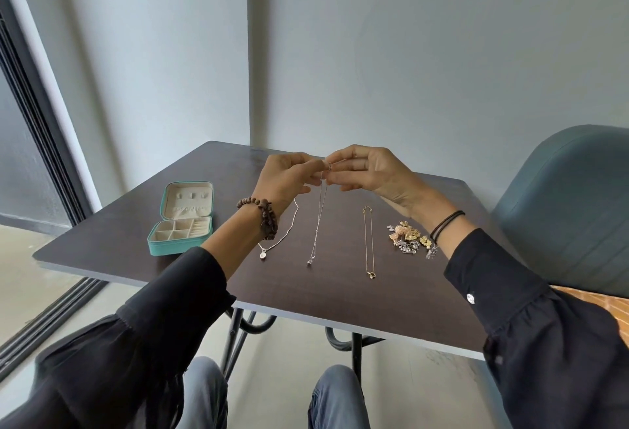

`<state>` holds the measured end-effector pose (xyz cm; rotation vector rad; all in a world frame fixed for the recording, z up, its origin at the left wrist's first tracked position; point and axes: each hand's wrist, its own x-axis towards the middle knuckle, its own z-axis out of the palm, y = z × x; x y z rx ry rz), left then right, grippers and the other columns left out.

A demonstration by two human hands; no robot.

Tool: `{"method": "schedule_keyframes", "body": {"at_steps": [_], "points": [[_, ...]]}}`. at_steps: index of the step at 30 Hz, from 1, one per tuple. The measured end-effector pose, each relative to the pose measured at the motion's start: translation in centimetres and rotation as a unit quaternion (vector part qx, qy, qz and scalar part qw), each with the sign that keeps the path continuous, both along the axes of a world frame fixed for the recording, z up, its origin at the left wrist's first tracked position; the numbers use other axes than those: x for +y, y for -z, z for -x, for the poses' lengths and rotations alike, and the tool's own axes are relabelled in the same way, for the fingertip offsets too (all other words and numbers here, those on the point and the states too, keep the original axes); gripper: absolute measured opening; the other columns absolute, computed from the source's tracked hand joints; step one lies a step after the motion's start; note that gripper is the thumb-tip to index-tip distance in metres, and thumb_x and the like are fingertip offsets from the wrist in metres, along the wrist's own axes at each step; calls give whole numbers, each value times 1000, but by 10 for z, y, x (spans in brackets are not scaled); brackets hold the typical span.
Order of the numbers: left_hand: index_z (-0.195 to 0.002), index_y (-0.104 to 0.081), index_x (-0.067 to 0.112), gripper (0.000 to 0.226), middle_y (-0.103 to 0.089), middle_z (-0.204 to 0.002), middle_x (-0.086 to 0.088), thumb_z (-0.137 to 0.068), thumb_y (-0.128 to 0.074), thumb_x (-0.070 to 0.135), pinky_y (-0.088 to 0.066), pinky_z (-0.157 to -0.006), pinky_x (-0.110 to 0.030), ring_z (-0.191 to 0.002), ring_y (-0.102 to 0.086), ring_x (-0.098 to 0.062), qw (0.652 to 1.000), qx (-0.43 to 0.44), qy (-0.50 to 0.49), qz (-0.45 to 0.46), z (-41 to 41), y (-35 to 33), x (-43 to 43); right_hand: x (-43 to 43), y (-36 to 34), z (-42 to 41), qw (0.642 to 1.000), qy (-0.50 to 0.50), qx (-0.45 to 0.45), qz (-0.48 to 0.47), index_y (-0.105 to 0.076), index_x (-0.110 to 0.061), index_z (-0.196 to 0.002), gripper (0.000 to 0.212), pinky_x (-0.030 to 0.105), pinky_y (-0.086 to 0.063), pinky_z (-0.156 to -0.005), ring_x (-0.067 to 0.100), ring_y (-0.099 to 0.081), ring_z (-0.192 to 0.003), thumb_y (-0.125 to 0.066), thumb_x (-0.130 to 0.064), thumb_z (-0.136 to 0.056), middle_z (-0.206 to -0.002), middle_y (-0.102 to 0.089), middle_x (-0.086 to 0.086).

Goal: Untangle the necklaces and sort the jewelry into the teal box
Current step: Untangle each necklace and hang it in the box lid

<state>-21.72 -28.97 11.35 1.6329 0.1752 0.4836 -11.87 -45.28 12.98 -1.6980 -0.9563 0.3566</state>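
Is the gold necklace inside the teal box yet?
No, the gold chain necklace lies on the dark wooden table beside the pile of gold and silver trinkets, apart from the open teal jewelry box.

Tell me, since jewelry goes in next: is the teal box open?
Open: the teal box has its lid tilted back, showing compartments.

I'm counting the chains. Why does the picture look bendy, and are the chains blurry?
Head view: the wide lens bends the door frame at the left edge; the held silver necklace is thin and faint; light is soft, no glare.
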Motion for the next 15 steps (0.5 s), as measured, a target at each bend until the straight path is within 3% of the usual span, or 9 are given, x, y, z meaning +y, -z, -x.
{"method": "schedule_keyframes", "body": {"at_steps": [4, 10, 15], "points": [[-89, -71, 6, 12, -70, -80, -4, -91, -62, 14, -51, -78, -29, -77, -69, -16, 1000, -11, -6, 22, 0, 1, -1, 1, 3, 1, 1000, 16, 0, -12, -68, -3, -117, 38, 28, -57, -87, 17, -74, -92, -82, -8, -83, -99, -78, 9], [-86, -69, 1, 14, -63, -79, -9, -92, -59, 9, -57, -75, -29, -64, -65, -20, 998, -20, -19, 54, -1, 5, 4, -3, 5, -1, 998, -17, 61, -29, -66, 2, -117, 26, 46, -56, -100, 24, -70, -92, -71, -3, -92, -93, -73, 13], [-84, -71, 4, 15, -64, -81, -9, -90, -59, 11, -55, -69, -30, -60, -57, -19, 999, -21, -12, 48, -3, 9, 4, -1, 4, 1, 994, -30, 95, -34, -64, 7, -117, 23, 40, -60, -86, 26, -64, -84, -61, 1, -95, -86, -66, 14]]}}
